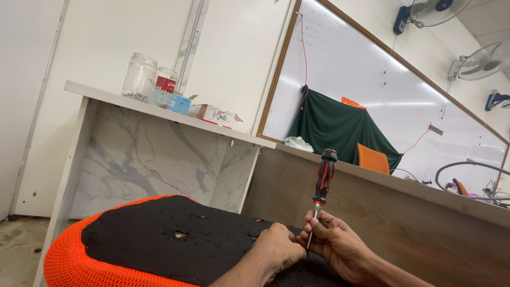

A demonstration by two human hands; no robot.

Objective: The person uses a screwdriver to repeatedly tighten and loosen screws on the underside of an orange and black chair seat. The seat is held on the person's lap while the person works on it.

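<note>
A: Item one, the tool?

B: Screwdriver (323,179), red-and-black handle, standing upright, handle at the top. Its metal shaft runs down between the two hands to the black underside of the seat (159,239).

A: Right hand?

B: Right hand (336,240), fingers curled and pinched round the lower shaft just under the handle. Closed on the tool.

A: Left hand?

B: Left hand (277,250), bunched into a loose fist, resting on the black panel, touching the right hand beside the shaft. Whether it holds anything inside, I cannot tell; the tip of the tool is hidden between the hands.

A: The seat itself?

B: Upturned chair seat, black board with small holes, bordered by orange mesh (66,260) along the near left edge.

A: Surroundings?

B: Marble-patterned counter (143,154) behind; on its top two glass jars (140,77) and small cartons (215,114). Whiteboard (372,69) on the wall to the right, a dark green cloth (334,125) draped before it, wall fans (481,61) above.
</note>
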